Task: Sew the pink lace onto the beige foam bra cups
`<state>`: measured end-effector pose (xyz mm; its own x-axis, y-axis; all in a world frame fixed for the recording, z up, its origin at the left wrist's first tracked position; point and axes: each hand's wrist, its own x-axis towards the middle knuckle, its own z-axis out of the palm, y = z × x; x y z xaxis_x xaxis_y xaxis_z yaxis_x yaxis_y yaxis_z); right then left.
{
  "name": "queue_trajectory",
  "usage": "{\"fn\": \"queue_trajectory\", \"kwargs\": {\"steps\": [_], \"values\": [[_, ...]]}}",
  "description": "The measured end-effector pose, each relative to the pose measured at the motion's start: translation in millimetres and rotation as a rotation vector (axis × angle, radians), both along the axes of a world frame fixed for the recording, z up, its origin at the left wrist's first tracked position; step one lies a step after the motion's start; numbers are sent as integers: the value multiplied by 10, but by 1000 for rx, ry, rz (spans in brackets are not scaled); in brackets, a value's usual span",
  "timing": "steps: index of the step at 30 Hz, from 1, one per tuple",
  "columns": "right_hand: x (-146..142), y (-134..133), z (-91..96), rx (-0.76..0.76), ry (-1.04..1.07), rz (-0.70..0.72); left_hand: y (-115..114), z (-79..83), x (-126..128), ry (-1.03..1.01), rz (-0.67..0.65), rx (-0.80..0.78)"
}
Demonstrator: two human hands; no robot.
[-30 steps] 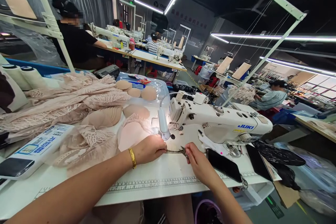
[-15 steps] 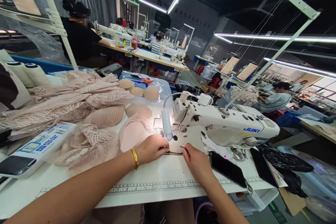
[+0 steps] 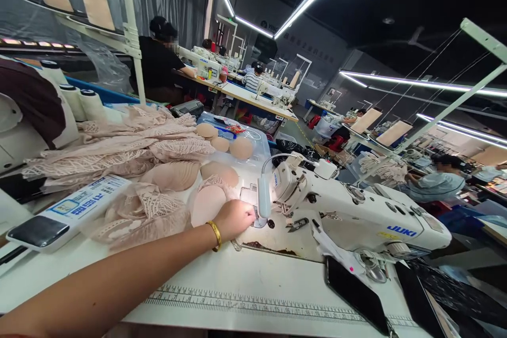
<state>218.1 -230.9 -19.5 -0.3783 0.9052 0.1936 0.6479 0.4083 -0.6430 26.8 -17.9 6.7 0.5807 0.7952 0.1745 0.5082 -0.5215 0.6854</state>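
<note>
My left hand (image 3: 236,219), a gold bangle on its wrist, is closed, with the fingers curled together beside the base of a small white lamp (image 3: 264,196). What it pinches, if anything, is hidden. Against the back of the hand lies a pale pink bra cup (image 3: 206,204) with lace on its upper edge. The white sewing machine (image 3: 356,211) stands just to the right, and a small dark tool, perhaps thread snips (image 3: 298,225), rests on its bed. My right hand is out of view.
Beige lace pieces (image 3: 130,140) and stacked cups (image 3: 170,175) cover the left of the table. A long white box (image 3: 87,206) lies in front of them. At right are a black phone (image 3: 354,293) and white cloth (image 3: 330,245). Co-workers sit at machines beyond.
My right hand has left the view; before, it was pinching near the machine bed, opposite my left. My left hand stays closed near the lamp. The view has shifted, so things sit lower and further right.
</note>
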Motion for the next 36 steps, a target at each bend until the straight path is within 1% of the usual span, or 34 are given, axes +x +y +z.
{"fn": "queue_trajectory", "kwargs": {"steps": [1, 3, 4, 5, 6, 7, 9, 11, 14, 16, 25, 30, 36], "values": [[43, 86, 81, -31, 22, -16, 29, -1, 19, 0, 13, -4], [119, 347, 222, -137, 138, -116, 75, -11, 56, 2, 33, -2], [139, 512, 271, -277, 301, -238, 91, -21, 73, 3, 39, 4], [142, 687, 298, -367, 486, -392, 102, -34, 88, 4, 45, 14], [129, 861, 301, -398, 644, -524, 110, -50, 100, 4, 47, 26], [104, 1026, 281, -411, 747, -621, 117, -67, 109, 3, 49, 39], [33, 1291, 187, -382, 819, -708, 127, -104, 119, 1, 52, 61], [-36, 1447, 61, -354, 804, -745, 139, -133, 124, -2, 50, 74], [-104, 1505, -78, -335, 764, -796, 156, -157, 132, -4, 37, 87], [-130, 1484, -109, -327, 736, -811, 164, -163, 140, -7, 29, 95], [-149, 1463, -132, -300, 652, -842, 159, -153, 144, -48, 6, 95], [-130, 1444, -163, -315, 652, -829, 160, -130, 144, -52, 16, 90], [-132, 1443, -158, -319, 652, -833, 158, -116, 137, -50, 5, 77]]}}
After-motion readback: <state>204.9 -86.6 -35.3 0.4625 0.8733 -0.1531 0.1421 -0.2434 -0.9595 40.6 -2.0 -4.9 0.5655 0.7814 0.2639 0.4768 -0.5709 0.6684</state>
